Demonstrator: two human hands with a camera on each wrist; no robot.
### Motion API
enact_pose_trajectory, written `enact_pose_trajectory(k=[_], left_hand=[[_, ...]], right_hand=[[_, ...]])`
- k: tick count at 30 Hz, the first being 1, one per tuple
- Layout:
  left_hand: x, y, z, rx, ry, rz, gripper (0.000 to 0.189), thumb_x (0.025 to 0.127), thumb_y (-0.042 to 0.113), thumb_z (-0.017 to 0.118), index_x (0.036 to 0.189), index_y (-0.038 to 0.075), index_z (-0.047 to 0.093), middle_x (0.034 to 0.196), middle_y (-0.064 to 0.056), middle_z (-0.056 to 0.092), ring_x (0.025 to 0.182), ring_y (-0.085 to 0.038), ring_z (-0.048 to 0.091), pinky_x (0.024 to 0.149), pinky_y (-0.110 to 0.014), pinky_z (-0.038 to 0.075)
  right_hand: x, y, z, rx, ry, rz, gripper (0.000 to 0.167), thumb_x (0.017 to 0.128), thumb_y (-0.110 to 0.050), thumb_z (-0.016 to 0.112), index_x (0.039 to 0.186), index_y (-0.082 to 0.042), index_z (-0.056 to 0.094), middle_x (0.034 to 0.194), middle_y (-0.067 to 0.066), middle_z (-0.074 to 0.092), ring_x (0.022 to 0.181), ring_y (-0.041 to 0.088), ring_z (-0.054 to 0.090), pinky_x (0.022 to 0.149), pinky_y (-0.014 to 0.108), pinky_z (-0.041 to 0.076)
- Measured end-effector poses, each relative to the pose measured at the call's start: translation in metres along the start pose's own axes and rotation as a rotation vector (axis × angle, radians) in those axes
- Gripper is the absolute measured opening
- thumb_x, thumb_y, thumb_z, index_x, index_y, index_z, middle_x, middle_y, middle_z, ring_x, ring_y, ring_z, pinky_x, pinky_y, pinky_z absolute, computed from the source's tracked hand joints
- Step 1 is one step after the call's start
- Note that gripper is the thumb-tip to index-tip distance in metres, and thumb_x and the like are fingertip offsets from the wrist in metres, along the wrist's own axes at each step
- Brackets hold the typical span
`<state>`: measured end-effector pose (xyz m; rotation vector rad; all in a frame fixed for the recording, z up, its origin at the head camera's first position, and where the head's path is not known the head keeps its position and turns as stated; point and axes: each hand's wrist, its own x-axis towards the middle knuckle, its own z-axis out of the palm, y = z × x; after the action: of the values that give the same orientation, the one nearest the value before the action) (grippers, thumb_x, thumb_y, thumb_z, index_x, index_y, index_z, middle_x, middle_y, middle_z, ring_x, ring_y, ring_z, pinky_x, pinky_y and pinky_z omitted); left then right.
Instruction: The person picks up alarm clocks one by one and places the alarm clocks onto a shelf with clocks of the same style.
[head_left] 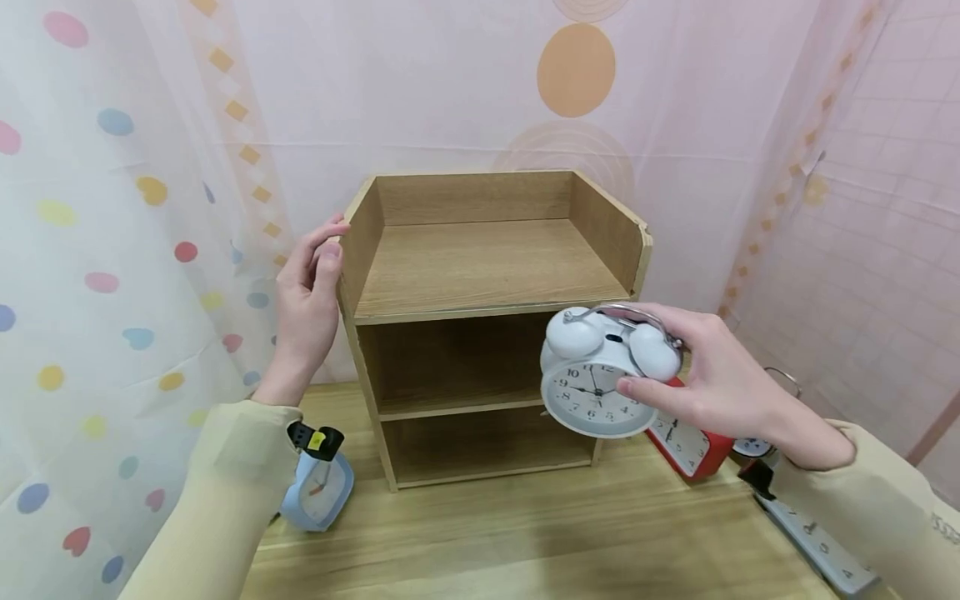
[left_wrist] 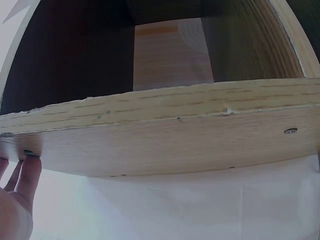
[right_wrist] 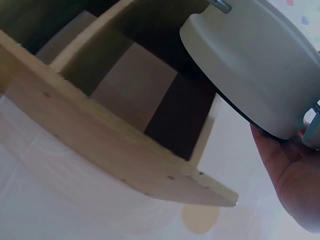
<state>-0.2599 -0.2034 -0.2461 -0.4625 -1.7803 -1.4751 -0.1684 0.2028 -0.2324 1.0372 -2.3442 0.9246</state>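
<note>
A white twin-bell alarm clock (head_left: 597,400) is held up in my right hand (head_left: 720,379), just in front of the right side of a wooden shelf unit (head_left: 495,267). The thumb lies over the clock's face, and the other fingers reach behind its bells. In the right wrist view the clock's pale casing (right_wrist: 255,60) fills the upper right, with the hand (right_wrist: 295,185) below it. My left hand (head_left: 307,308) touches the outer left side of the shelf near its top. In the left wrist view, the fingertips (left_wrist: 30,172) rest against that side panel (left_wrist: 165,145).
A light blue clock (head_left: 318,492) stands by the left wrist. Right of the shelf are a red clock (head_left: 686,446), another clock (head_left: 752,447) partly hidden by the right arm, and a grey numbered object (head_left: 817,542). Patterned curtains (head_left: 450,92) hang behind the wooden table (head_left: 480,550).
</note>
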Motion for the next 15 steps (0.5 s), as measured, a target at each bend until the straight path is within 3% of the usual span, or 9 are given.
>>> enact_pose_trajectory(k=[3,5,7,10,12,15], left_hand=[[0.000,0.000,0.000,0.009,0.007,-0.002,0.035,0.110,0.022,0.050,0.137,0.004,0.065,0.157,-0.008,0.059,0.078,0.000,0.045,0.079,-0.019,0.035],[-0.001,-0.001,0.000,0.012,0.005,-0.010,0.035,0.110,0.021,0.050,0.137,0.004,0.065,0.157,-0.008,0.059,0.086,0.004,0.052,0.081,-0.019,0.035],[-0.002,-0.002,0.002,0.011,0.002,-0.017,0.035,0.110,0.021,0.050,0.137,0.003,0.064,0.157,-0.009,0.058,0.101,0.006,0.059,0.083,-0.019,0.036],[-0.002,-0.003,0.002,-0.005,0.000,-0.021,0.036,0.110,0.020,0.050,0.137,0.002,0.063,0.158,-0.010,0.057,0.123,0.008,0.058,0.090,-0.017,0.038],[-0.002,-0.004,0.002,-0.016,0.004,-0.012,0.036,0.109,0.020,0.050,0.137,0.000,0.063,0.157,-0.012,0.057,0.120,0.007,0.058,0.091,-0.017,0.037],[-0.001,-0.005,0.000,-0.009,0.010,-0.002,0.036,0.109,0.020,0.050,0.136,0.001,0.063,0.157,-0.012,0.058,0.099,0.006,0.057,0.087,-0.018,0.037]], right_hand=[[0.012,-0.004,0.001,0.043,-0.015,-0.021,0.060,0.082,0.000,0.084,0.138,-0.012,0.066,0.124,0.005,0.077,0.102,0.000,0.072,0.085,0.016,0.057],[0.019,-0.007,0.001,0.062,-0.030,-0.024,0.060,0.083,0.000,0.083,0.139,-0.013,0.065,0.125,0.005,0.076,0.103,0.001,0.072,0.086,0.016,0.058],[0.025,-0.010,0.000,0.072,-0.049,-0.027,0.060,0.084,-0.001,0.082,0.140,-0.014,0.065,0.127,0.004,0.076,0.104,0.002,0.072,0.087,0.016,0.058],[0.035,-0.015,-0.001,0.069,-0.072,-0.026,0.059,0.086,-0.004,0.082,0.141,-0.014,0.064,0.126,0.002,0.076,0.104,0.004,0.072,0.088,0.017,0.058],[0.042,-0.017,-0.001,0.063,-0.079,-0.028,0.059,0.086,-0.005,0.082,0.141,-0.014,0.064,0.126,0.001,0.076,0.103,0.004,0.072,0.087,0.018,0.058],[0.054,-0.020,-0.001,0.071,-0.082,-0.028,0.060,0.085,-0.005,0.082,0.142,-0.013,0.064,0.126,0.001,0.076,0.104,0.005,0.072,0.088,0.019,0.058]])
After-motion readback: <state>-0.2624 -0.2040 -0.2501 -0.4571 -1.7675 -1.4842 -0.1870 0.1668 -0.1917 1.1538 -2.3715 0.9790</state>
